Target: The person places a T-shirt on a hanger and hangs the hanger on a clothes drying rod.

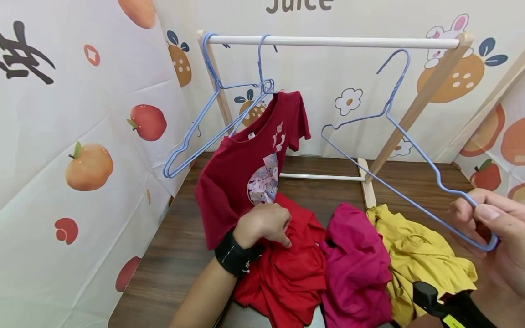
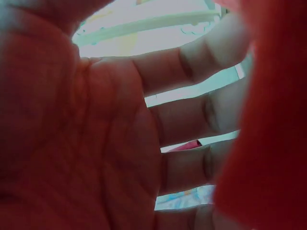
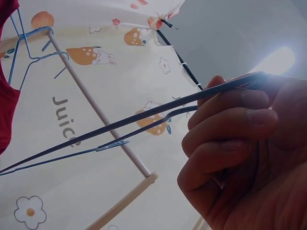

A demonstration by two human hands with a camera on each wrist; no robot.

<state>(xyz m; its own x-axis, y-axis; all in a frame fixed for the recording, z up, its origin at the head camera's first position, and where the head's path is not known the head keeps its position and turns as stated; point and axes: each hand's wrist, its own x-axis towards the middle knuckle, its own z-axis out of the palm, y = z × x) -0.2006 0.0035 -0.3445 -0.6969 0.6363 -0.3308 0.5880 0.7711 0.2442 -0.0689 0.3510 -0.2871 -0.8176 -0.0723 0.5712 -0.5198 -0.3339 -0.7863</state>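
Note:
My right hand [image 1: 496, 228] grips one end of a blue wire hanger [image 1: 418, 146], its fingers curled round the corner. The hanger is bare, tilted, and its hook stands apart from the rail, just below it in the head view. My left hand [image 1: 264, 223] is over a crumpled red garment [image 1: 295, 273], fingers bent into the cloth. In the left wrist view, red cloth [image 2: 278, 134] lies at the curled fingertips; the thumb tip is hidden. A dark red T-shirt [image 1: 246, 173] with a printed front hangs on a blue hanger just behind this hand.
A rack with a white rail [image 1: 336, 42] and wooden legs [image 1: 418, 105] stands at the back. Another bare blue hanger [image 1: 193, 127] hangs at its left end. A magenta garment [image 1: 357, 269] and a yellow garment [image 1: 422, 255] lie bunched on the brown wooden table [image 1: 156, 273].

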